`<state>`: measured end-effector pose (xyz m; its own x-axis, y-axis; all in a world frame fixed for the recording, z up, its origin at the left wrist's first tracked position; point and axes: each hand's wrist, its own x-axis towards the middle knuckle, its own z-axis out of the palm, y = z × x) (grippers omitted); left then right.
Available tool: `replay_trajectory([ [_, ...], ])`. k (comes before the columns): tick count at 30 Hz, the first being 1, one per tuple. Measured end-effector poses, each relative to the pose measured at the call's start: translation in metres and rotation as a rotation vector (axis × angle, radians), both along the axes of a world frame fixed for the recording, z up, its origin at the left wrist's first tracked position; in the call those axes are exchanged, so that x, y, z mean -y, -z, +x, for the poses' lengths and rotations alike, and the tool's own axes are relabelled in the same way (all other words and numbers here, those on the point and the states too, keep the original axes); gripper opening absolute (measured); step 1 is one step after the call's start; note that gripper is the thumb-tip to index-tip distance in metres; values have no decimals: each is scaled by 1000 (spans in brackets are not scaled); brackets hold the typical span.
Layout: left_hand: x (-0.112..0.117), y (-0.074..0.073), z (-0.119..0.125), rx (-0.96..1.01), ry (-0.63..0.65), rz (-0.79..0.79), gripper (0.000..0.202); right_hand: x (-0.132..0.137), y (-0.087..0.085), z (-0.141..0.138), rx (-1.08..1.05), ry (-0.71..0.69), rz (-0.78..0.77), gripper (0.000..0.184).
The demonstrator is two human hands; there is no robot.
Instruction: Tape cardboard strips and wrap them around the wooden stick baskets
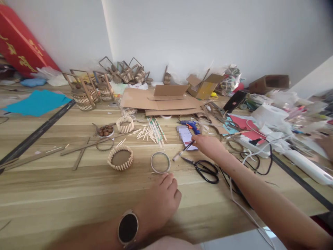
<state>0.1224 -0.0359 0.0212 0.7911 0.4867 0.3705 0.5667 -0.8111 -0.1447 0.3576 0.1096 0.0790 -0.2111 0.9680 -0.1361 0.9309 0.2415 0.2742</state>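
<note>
My right hand [210,147] is closed on a slim black pen [187,146] with a pale, see-through end, which points down and left over the table. Beneath that hand lies a lit phone [187,138], partly covered by it. My left hand [164,196], with a watch on its wrist, rests on the wood with fingers curled together; I see nothing in them. Its fingertips are close to a thin pale ring [151,163] lying flat. Black-handled scissors [206,171] lie between my hands. Left of the ring stands a round base edged with short wooden sticks [120,158].
A blue glue gun [191,124] lies behind the phone, with loose sticks [145,133] to its left. A smaller stick-edged round [125,124] stands near a bowl of brown nuts [105,131]. Cables [244,201] run along the right. Flattened cardboard [135,99] and small baskets [83,99] are farther back.
</note>
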Motion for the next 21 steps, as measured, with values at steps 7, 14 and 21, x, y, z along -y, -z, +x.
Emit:
replay_trajectory([
  [7,-6,12,-13,-15,-193,-109,21,-53,-2,-41,61,-349,-94,30],
  [14,-10,5,-20,14,-197,-171,25,-72,21,-70,11,-506,-35,25],
  [21,-19,-23,-65,166,-354,-124,13,-25,20,-72,-130,-674,14,19],
])
